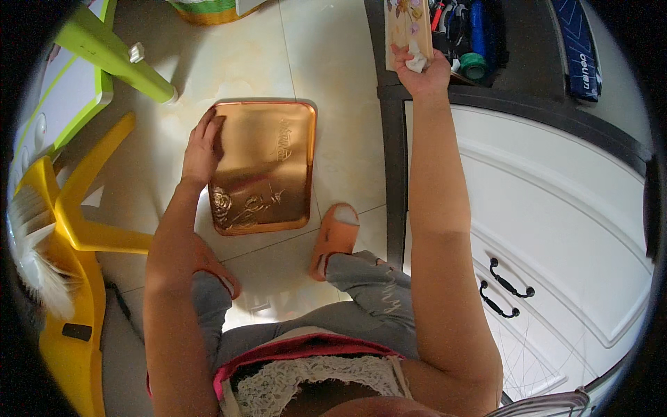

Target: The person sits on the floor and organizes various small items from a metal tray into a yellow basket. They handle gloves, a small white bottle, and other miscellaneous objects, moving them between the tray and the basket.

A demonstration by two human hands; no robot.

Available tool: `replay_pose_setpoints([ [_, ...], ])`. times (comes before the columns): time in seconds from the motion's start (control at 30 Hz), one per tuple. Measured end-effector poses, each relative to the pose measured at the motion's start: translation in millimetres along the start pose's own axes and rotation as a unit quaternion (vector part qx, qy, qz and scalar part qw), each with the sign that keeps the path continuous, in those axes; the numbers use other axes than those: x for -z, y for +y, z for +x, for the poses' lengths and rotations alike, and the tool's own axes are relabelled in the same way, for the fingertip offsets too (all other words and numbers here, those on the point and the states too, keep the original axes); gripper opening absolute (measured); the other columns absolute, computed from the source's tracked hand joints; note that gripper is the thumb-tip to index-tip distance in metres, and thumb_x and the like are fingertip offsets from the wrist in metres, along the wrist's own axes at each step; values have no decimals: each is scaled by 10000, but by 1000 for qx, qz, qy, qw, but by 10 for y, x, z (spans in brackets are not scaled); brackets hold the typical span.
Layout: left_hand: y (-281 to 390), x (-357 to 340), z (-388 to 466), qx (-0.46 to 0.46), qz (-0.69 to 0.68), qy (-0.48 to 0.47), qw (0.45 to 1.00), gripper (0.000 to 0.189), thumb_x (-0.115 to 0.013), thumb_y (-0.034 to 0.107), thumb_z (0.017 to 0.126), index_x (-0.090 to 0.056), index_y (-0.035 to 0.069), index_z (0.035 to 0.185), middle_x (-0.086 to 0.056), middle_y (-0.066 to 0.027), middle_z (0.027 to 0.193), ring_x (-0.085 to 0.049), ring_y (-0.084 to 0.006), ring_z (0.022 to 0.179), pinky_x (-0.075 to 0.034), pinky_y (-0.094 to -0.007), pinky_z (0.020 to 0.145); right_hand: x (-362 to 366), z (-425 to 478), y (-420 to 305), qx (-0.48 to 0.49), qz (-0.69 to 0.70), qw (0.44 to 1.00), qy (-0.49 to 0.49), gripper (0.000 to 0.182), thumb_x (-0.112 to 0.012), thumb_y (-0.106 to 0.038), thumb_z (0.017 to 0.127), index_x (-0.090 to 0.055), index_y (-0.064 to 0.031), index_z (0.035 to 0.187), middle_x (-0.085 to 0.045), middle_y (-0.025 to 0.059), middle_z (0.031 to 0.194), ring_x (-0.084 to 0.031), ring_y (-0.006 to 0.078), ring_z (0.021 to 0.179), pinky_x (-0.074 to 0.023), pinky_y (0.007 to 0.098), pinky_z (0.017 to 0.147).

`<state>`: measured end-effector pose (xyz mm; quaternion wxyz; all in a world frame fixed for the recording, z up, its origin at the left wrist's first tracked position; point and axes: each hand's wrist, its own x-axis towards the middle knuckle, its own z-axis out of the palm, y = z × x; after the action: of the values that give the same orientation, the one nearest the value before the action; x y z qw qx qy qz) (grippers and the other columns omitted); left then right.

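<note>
A copper-coloured metal tray (260, 140) with embossed roses and raised lettering is in front of me, above the tiled floor or resting on it; I cannot tell which. My left hand (202, 148) has its fingers over the tray's left rim, with the thumb hidden. On the right, my right hand (424, 73) pinches a crumpled white tissue (416, 60). That hand is against the floral front of an organizer box (404, 26). Inside the box are a roll of green tape (473, 66), a blue cylindrical item (477, 26) and several dark tools or pens.
A dark-topped cabinet with white drawers (542, 208) lines the right side, and a dark blue package (576, 52) lies on its top. To the left stand a yellow plastic chair (78, 224) and a green table leg (114, 54). My orange slippers (336, 240) are below the tray.
</note>
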<state>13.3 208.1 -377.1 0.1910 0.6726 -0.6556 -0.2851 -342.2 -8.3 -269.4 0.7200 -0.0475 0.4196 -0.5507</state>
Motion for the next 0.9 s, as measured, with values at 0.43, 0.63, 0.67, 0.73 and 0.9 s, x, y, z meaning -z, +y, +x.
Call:
replay_pose_setpoints([
  [0.43,1042,-110,765,13,-276,-19,961,470,-571,152,805,-411,57,1236,-359,-169,1306,-410,-310,1161,-364,-376,943,4,346,-49,-70,233,970,12,325,-258,-231,929,-382,-16,1139,-405,88,845,-418,174,708,-388,273,541],
  [0.63,1514,-566,1660,177,-570,-144,789,510,-494,346,889,-383,32,1275,-349,-121,1336,-385,-250,1193,-327,-353,989,-405,199,196,39,262,963,57,309,-265,-220,930,-383,9,1099,-425,105,877,-432,179,713,-405,275,554],
  [0.67,1573,-649,1780,177,-587,-145,777,511,-490,350,891,-381,37,1279,-346,-124,1337,-380,-250,1195,-327,-353,989,-396,148,202,32,254,966,47,301,-268,-211,928,-388,8,1095,-427,105,880,-434,180,715,-408,275,560],
  [0.73,1714,-800,1981,173,-594,-156,770,511,-466,372,899,-369,65,1295,-343,-137,1334,-368,-247,1197,-319,-361,995,-190,162,135,-7,216,973,-78,296,-277,-173,922,-394,5,1126,-459,121,947,-453,194,746,-411,286,593],
  [0.9,1984,-968,2367,89,-636,-213,736,561,-386,462,902,-337,83,1313,-380,-133,1300,-387,-260,1171,-289,-386,1005,-165,17,135,-28,203,979,-3,254,-321,-159,880,-447,-21,1051,-507,112,969,-466,219,805,-404,318,611],
])
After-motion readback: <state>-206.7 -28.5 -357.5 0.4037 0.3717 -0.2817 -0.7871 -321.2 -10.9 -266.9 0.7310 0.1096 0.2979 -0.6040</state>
